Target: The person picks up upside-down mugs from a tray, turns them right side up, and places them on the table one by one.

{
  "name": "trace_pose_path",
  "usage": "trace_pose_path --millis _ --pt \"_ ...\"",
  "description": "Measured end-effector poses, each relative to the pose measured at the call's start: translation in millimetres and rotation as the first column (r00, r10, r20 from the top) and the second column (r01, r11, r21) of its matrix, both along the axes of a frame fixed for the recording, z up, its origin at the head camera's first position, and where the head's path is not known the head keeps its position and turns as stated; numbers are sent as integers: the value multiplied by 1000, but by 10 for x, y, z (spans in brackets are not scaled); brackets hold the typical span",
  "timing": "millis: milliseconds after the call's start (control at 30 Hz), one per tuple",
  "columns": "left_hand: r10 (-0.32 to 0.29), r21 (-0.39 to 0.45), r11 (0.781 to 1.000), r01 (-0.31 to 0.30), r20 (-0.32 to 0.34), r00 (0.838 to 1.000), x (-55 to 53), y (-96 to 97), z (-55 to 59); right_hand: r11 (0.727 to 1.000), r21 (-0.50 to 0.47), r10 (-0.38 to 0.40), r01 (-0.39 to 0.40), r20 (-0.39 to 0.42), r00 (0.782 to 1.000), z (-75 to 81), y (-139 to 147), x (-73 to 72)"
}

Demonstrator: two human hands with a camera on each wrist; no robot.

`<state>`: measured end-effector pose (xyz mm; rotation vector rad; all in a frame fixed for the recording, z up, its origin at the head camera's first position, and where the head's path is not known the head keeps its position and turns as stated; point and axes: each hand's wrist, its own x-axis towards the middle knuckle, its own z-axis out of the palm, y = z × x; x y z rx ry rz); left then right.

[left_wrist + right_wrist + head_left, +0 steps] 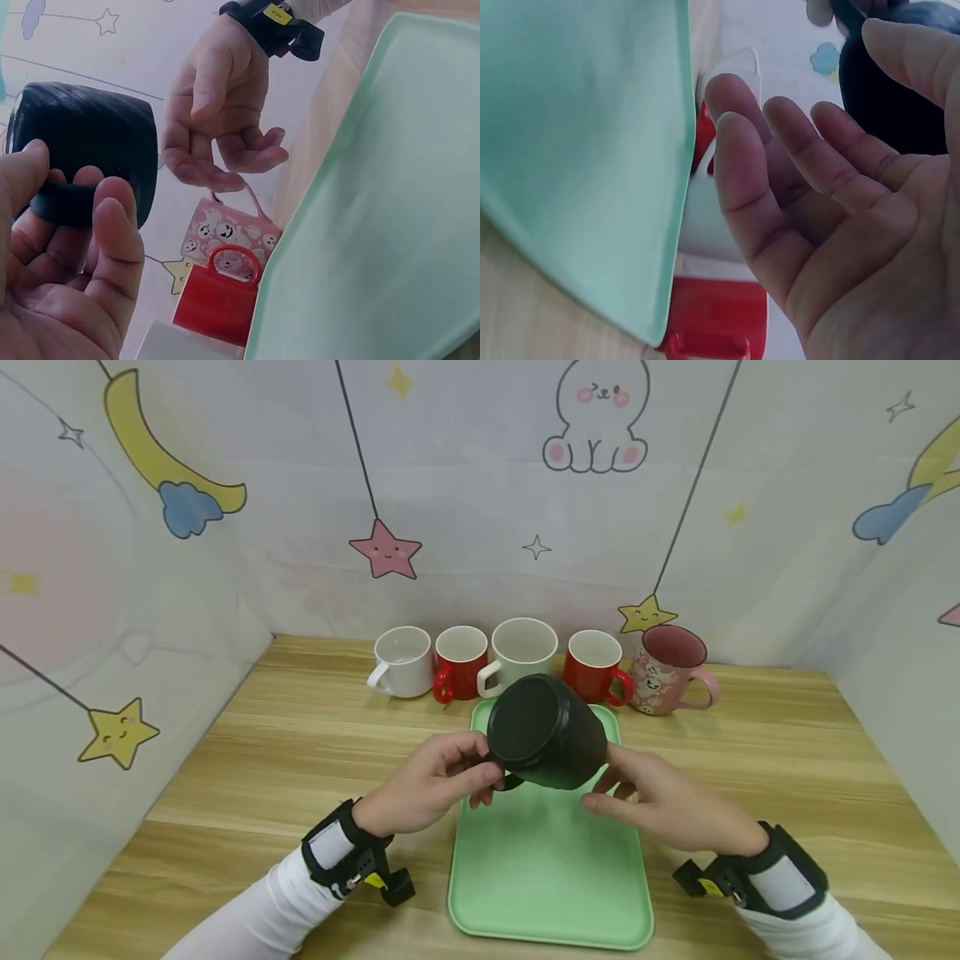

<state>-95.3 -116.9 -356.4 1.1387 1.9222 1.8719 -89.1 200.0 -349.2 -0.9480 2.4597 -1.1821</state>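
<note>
A black mug [551,735] hangs tilted above the green tray [551,877], its round base turned up towards the head camera and its opening hidden. My left hand [431,781] grips its handle [66,204], thumb and fingers around it in the left wrist view. On the other side, my right hand [660,797] hovers close by the mug with its fingers loosely bent. The left wrist view shows a gap between this hand and the mug, and the right wrist view shows nothing in its palm.
Along the back stand a white mug [405,664], a red mug [463,652], a larger cream mug [525,652], another red mug [588,672] and a patterned pink mug [660,672]. The cream mug stands right at the tray's far edge. A printed curtain [465,460] hangs behind the wooden table [330,718].
</note>
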Motion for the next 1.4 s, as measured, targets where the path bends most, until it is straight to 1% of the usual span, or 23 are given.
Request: trace_pose_path --millis 133,200,300,433,567,700,867,933,1033,1167,1233,1300,1400 --pt "-2 28 1000 2 1 1000 12 54 -4 998 -52 27 -24 53 998 -8 -74 41" --pt "4 34 999 -4 3 1000 15 76 -12 996 -82 40 -32 93 995 -14 -116 64" --pt "19 37 999 -19 5 1000 17 97 -24 991 -122 67 -51 134 989 -31 -183 97" --pt "52 37 998 -53 24 998 20 111 -32 982 -173 99 -75 132 986 -54 -242 133" --pt "65 55 996 -67 40 997 34 136 -42 964 -260 94 -52 152 984 -71 -262 144" --pt "44 86 995 -48 45 998 53 191 -49 935 -355 84 -8 200 976 -87 -292 142" --pt "21 140 990 -30 67 998 85 253 -49 897 -433 30 87 257 966 -111 -352 170" --pt "11 153 988 -23 78 997 96 274 -54 877 -462 12 131 293 956 -119 -377 187" --pt "-1 158 987 -14 98 995 109 301 -64 841 -509 5 184 346 938 -131 -410 211" --pt "10 135 990 -27 123 992 121 320 -74 783 -577 36 233 415 909 -135 -447 247" --pt "29 113 993 -44 129 991 126 326 -77 758 -605 58 244 435 898 -134 -462 266" --pt "53 88 994 -64 123 991 131 333 -85 739 -630 82 238 434 897 -134 -478 284" --pt "81 56 995 -87 99 992 135 348 -104 721 -661 125 209 421 899 -131 -503 312"
